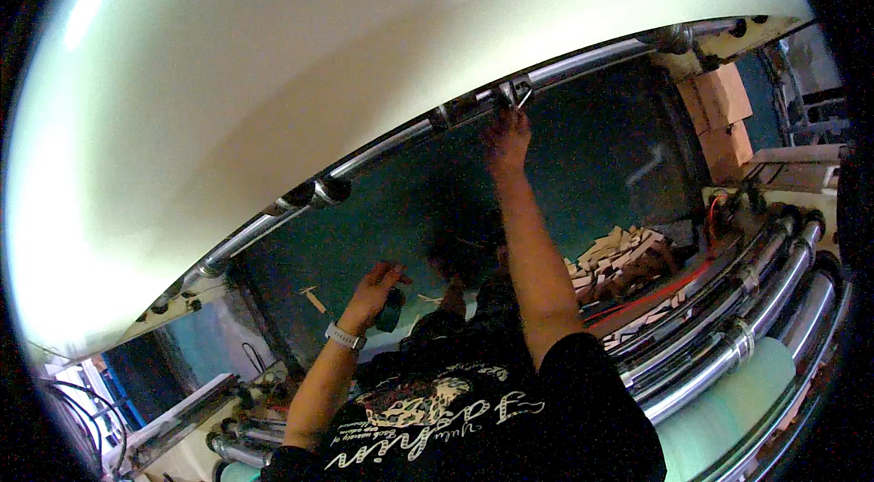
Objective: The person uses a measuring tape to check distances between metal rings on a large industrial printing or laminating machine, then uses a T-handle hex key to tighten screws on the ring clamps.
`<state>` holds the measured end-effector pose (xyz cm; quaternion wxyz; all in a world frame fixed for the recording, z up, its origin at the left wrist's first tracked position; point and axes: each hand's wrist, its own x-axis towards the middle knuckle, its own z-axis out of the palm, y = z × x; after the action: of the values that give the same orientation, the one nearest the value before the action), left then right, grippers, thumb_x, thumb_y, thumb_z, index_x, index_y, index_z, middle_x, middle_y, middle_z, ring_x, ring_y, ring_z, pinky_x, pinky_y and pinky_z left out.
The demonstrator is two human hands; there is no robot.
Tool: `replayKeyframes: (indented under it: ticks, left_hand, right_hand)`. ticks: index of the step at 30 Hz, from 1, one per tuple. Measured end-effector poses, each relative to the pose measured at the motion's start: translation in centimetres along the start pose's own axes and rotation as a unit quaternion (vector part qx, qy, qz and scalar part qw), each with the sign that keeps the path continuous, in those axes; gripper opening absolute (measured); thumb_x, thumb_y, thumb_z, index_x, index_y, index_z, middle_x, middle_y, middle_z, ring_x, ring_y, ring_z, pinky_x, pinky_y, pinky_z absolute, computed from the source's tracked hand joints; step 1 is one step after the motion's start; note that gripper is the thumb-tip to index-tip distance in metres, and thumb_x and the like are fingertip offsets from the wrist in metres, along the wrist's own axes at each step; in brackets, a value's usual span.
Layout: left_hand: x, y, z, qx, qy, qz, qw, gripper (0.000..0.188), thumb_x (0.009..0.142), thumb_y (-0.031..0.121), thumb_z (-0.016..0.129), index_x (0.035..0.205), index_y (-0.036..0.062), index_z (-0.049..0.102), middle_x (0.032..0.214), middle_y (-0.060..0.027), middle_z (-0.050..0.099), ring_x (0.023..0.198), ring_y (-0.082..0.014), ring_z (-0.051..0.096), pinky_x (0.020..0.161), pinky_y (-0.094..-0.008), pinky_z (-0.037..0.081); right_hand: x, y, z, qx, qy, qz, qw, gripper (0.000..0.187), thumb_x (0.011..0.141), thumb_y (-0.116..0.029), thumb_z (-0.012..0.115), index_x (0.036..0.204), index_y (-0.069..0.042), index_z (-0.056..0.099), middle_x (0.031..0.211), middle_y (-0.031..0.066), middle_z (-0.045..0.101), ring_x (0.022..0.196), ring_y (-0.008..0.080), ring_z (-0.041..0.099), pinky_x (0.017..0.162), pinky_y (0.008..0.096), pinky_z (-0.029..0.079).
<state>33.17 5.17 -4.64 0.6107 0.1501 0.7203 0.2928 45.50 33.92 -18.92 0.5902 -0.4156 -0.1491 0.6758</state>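
Observation:
My right hand (507,141) reaches up to a long metal shaft (583,63) under a large cream machine cover (364,36). Its fingers are closed around a thin silver hex key (523,98), which meets the shaft beside a dark ring-shaped collar (506,96). Lower and to the left, my left hand (375,289) hovers in front of my body with its fingers curled. A dark object (391,311) shows against its palm; its kind is too dim to make out. A pale watch (344,336) circles the left wrist.
More collars (331,191) sit along the shaft. Chrome rollers (719,364) and a pale green roll (728,414) run at the lower right. A heap of pale strips (619,259) lies on the floor near a red cable (646,295). Cardboard boxes (719,109) stand at the right.

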Motion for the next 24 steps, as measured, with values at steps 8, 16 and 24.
replayKeyframes:
  ticks: [8,16,24]
  left_hand:
    - [-0.4,0.9,0.7,0.064,0.045,0.026,0.997,0.033,0.087,0.027,0.049,0.109,0.0025,0.049,0.089,-0.0069,0.061,0.063,-0.013,0.053,0.059,-0.0265,0.044]
    - [-0.3,1.2,1.0,0.086,0.012,0.044,0.995,0.029,0.088,0.028,0.048,0.102,0.0025,0.052,0.089,-0.0072,0.061,0.067,-0.013,0.055,0.06,-0.0257,0.044]
    - [1.3,-0.5,3.0,-0.021,-0.017,0.057,0.998,0.025,0.088,0.028,0.048,0.094,0.0047,0.056,0.085,-0.0062,0.06,0.066,-0.0135,0.055,0.059,-0.0258,0.045]
  right_hand:
    - [2.0,-2.5,-3.3,-0.287,-0.12,0.042,0.949,0.026,0.09,-0.035,0.044,0.082,-0.011,0.045,0.057,0.0013,0.043,0.045,0.0133,0.044,0.038,0.026,0.037]
    - [7.7,-12.4,-8.1,-0.834,-0.263,-0.15,0.461,0.036,0.088,-0.037,0.042,0.1,-0.005,0.053,0.074,0.0217,0.059,0.069,0.0347,0.06,0.058,0.0443,0.045]
    - [6.9,-9.5,-8.5,-0.767,-0.319,-0.07,0.552,0.029,0.087,-0.026,0.047,0.1,-0.001,0.051,0.082,0.023,0.058,0.076,0.0359,0.057,0.061,0.0431,0.045]
